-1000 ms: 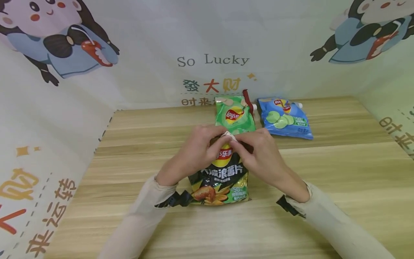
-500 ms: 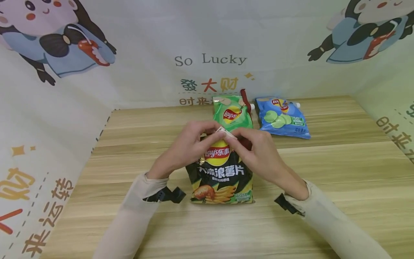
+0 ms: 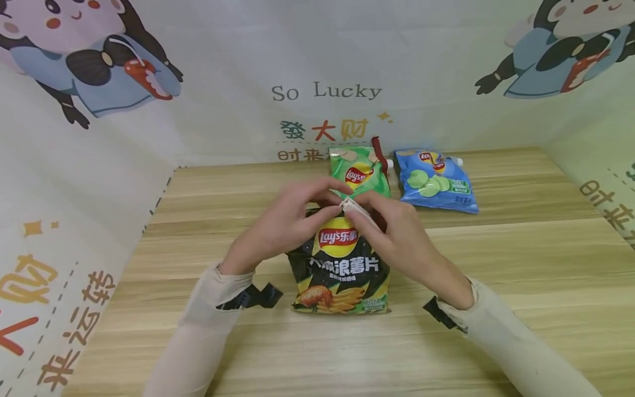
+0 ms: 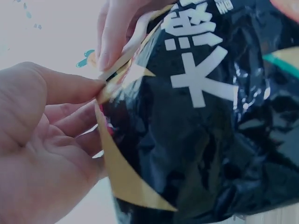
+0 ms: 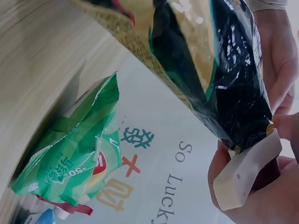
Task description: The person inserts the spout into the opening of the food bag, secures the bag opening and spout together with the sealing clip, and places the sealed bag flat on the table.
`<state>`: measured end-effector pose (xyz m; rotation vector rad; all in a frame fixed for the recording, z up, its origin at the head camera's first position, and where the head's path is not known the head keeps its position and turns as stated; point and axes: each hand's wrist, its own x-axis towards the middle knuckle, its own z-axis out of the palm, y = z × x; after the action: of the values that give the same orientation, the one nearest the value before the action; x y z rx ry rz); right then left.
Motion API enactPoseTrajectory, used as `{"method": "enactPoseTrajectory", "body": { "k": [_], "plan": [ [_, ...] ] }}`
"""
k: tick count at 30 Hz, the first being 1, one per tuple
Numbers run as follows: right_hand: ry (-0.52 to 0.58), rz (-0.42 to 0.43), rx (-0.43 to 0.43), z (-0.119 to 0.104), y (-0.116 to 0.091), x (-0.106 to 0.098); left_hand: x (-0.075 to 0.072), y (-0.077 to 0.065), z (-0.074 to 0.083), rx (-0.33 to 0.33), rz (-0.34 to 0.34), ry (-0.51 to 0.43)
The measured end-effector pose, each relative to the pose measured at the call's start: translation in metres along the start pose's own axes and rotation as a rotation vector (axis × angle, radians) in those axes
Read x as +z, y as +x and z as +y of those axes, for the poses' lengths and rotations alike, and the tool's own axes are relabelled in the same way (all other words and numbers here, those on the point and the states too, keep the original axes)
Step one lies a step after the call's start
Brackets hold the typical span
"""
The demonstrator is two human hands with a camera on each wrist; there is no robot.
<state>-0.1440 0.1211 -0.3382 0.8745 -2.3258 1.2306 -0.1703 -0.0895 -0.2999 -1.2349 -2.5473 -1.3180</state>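
A black Lay's chip bag (image 3: 342, 275) stands in front of me, its folded top between my hands. Along that top lies a white bag clip (image 5: 247, 172), with something dark red beside it in the right wrist view. My right hand (image 3: 404, 231) pinches the clip between thumb and fingers. With thumb and fingertips, my left hand (image 3: 278, 226) pinches the bag's top corner at the clip's left end; the left wrist view shows the thumb (image 4: 74, 88) on that corner. How far the clip covers the fold is partly hidden by the fingers.
Behind the black bag stands a green Lay's bag (image 3: 354, 171) with a dark red clip (image 3: 379, 154) on its right side. To its right leans a blue Lay's bag (image 3: 439, 184). A printed cloth wall (image 3: 228, 110) borders the wooden table (image 3: 223, 193) at the back.
The black bag's front has come into fuller view, with its logo uncovered. My left hand has shifted slightly left, and more of the white clip shows under my right thumb.
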Motion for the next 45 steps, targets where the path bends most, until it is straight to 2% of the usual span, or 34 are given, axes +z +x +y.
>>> {"method": "enactPoseTrajectory", "body": {
  "k": [7,14,21,25,30,34,41,45],
  "plan": [
    [-0.01,0.019,-0.043,0.001,0.0,0.0,0.015,0.004,0.002,0.016,-0.011,0.19],
    [0.015,-0.018,-0.049,-0.001,0.0,-0.003,0.012,0.0,0.007,0.052,-0.052,0.205],
    [0.03,-0.053,-0.051,-0.003,0.0,-0.006,0.012,-0.003,0.013,0.147,-0.033,0.346],
    [0.002,-0.058,-0.083,-0.003,0.001,-0.006,0.014,-0.004,0.014,0.162,-0.012,0.399],
    [0.019,-0.065,-0.065,-0.001,0.003,-0.006,0.011,-0.003,0.015,0.095,-0.038,0.385],
    [0.035,-0.104,-0.022,0.003,0.004,-0.008,0.005,-0.002,0.012,0.072,-0.073,0.339],
    [0.032,-0.374,0.129,0.01,0.006,-0.031,-0.005,-0.002,0.0,0.052,-0.049,0.196],
    [0.065,-0.427,0.152,0.013,0.007,-0.037,-0.013,-0.006,-0.001,0.053,-0.026,0.184]
  ]
}}
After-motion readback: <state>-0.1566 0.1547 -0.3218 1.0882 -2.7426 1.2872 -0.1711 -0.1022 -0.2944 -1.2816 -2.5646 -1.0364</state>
